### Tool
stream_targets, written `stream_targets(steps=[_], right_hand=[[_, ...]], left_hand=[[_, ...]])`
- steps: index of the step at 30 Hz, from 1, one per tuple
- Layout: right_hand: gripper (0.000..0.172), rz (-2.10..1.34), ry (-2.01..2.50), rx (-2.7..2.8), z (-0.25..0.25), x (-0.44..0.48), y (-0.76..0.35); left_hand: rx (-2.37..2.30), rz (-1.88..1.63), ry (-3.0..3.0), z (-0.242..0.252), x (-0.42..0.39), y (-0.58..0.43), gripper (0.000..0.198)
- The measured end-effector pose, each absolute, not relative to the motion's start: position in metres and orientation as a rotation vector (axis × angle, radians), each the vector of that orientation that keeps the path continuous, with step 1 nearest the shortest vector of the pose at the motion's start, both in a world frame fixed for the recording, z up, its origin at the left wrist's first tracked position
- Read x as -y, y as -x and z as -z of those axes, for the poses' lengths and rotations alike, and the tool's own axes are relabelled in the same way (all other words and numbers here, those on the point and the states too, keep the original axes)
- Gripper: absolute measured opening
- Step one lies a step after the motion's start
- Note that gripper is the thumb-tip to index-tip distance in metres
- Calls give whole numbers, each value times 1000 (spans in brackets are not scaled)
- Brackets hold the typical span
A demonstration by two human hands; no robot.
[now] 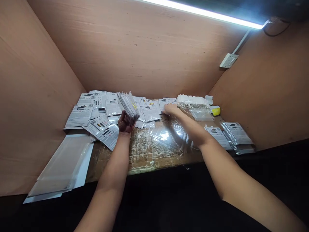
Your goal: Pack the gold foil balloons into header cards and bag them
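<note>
My left hand (125,122) is shut around a fanned stack of white printed cards in clear sleeves (128,104), held upright above the table. Many similar cards (83,113) lie overlapping in a loose spread along the back of the table. My right hand (170,109) reaches across a clear plastic sheet (166,137), its fingers down at the edge of the cards (166,103). Its fingertips are partly hidden, and I cannot tell whether they grip anything.
Plywood walls (135,48) enclose the cardboard-topped table (141,158) on three sides. A bundle of white packets in plastic (192,101), a yellow-and-white item (215,111), and more sleeved cards (236,135) lie to the right. Large flat white packets (62,166) overhang the front left edge.
</note>
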State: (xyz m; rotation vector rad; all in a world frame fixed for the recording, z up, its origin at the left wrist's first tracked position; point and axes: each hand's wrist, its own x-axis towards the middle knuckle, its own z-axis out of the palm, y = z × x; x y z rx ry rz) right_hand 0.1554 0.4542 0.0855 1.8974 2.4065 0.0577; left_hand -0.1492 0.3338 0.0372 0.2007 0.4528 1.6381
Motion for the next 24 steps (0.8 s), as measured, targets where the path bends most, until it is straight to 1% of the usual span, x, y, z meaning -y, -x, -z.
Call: stream_targets(steps=[4,7,10,11,12,13,15,16,17,19,21,22,24], right_hand=[[36,-37,-1894,-2452,-86,-449,-165],[40,-124,-2027,-2458,-110,-448,-180],[49,-196,-2311,-2564,-132,-433,-181],[50,-126,-2423,-2688,-133,-422,-175],[50,25,-2513,-2851,-130,-407,-164],[49,263,-2559,-3037,-123,-391,-150],[46,840,-2413,-3289,-103,-356,-118],[45,1068,-2283,-3342,-92,-342,-103],[43,1241,-2119,-3381,-84,-332,-91],[42,1447,-1655,-3392,-78,-328,-80],[45,1474,-1212,-3292,-84,-345,-86],[48,1400,-1141,-3232,-88,-357,-92],[58,1055,-1327,-3134,-94,-381,-103]], left_hand=[[-475,-1611,-220,-39,-331,149,45],[-475,-1584,-229,-40,-329,147,50],[-458,-1552,-226,-39,-328,136,46],[-448,-1542,-231,-38,-328,130,43],[-438,-1533,-242,-36,-328,124,40],[-428,-1524,-259,-35,-328,118,38],[-415,-1504,-303,-33,-327,108,36],[-419,-1491,-319,-32,-327,105,35],[-430,-1476,-328,-31,-328,104,33],[-460,-1472,-327,-31,-329,109,31],[-465,-1511,-325,-31,-332,120,31],[-450,-1545,-325,-32,-334,126,33],[-420,-1620,-296,-32,-338,139,35]])
